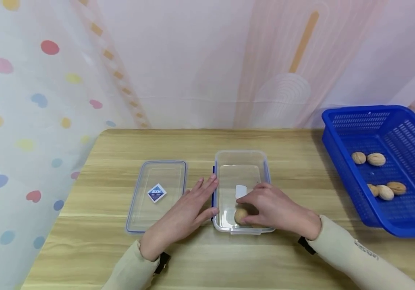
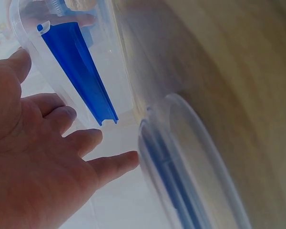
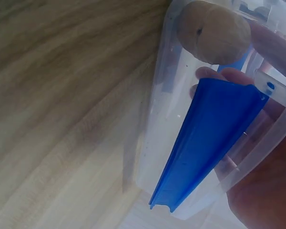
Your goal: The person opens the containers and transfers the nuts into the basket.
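Observation:
A clear plastic food container [image 1: 229, 177] stands uncovered on the table, blue clips on its sides. One walnut [image 1: 240, 215] lies on its floor near the front end; the right wrist view shows this walnut [image 3: 212, 33] through the wall. My right hand [image 1: 274, 205] reaches inside over the right rim. Its thumb is at the walnut's right edge, and the index fingertip stands a little apart behind it. My left hand [image 1: 183, 211] has its fingers extended, fingertips at the container's left side. In the left wrist view those fingers lie beside a blue clip [image 2: 78, 71].
Left of the container lies its clear lid [image 1: 142, 213] with a blue-edged seal and a diamond-shaped BXH label [image 1: 156, 193]. A blue plastic basket [image 1: 368, 205] at the right holds several walnuts [image 1: 376, 159]. A patterned cloth [image 1: 200, 60] hangs behind the wooden table [image 1: 207, 257].

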Tool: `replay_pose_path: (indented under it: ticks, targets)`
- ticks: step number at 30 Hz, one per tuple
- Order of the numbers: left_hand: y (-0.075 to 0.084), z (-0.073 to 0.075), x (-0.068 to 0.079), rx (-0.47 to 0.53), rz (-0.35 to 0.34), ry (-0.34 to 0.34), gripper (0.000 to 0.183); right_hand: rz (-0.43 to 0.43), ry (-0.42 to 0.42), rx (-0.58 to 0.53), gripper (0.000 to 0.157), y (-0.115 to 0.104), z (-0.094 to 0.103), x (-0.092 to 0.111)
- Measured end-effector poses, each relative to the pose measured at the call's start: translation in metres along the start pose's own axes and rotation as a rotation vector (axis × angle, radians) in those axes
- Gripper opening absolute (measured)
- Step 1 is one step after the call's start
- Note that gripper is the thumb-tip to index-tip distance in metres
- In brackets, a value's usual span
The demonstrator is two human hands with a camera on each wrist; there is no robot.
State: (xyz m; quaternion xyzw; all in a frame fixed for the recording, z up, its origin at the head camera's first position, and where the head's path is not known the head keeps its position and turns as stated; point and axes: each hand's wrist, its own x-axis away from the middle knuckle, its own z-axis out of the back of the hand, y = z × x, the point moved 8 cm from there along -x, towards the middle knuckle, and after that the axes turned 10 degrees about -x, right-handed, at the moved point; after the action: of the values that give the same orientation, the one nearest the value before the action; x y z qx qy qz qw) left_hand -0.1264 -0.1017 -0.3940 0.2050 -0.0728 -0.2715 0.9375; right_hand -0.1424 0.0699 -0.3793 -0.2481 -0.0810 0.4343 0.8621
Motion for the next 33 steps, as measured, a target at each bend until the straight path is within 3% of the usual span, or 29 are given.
replay_pose_path:
  ticks: [9,19,33]
  targets:
    - [0.0008,-0.001,-0.0009,-0.003,0.0,0.006,0.074,-0.019,-0.023,0.036,0.047,-0.0009,-0.0027,0.0003]
    - [0.0014,-0.0006,-0.0006,-0.002,-0.007,0.013,0.074,0.01,-0.007,0.053,0.034,-0.0024,-0.0046,0.0005]
    - [0.0018,-0.0001,-0.0011,-0.003,-0.011,0.013,0.074,0.03,0.049,-0.039,0.029,0.0003,0.0019,0.002]
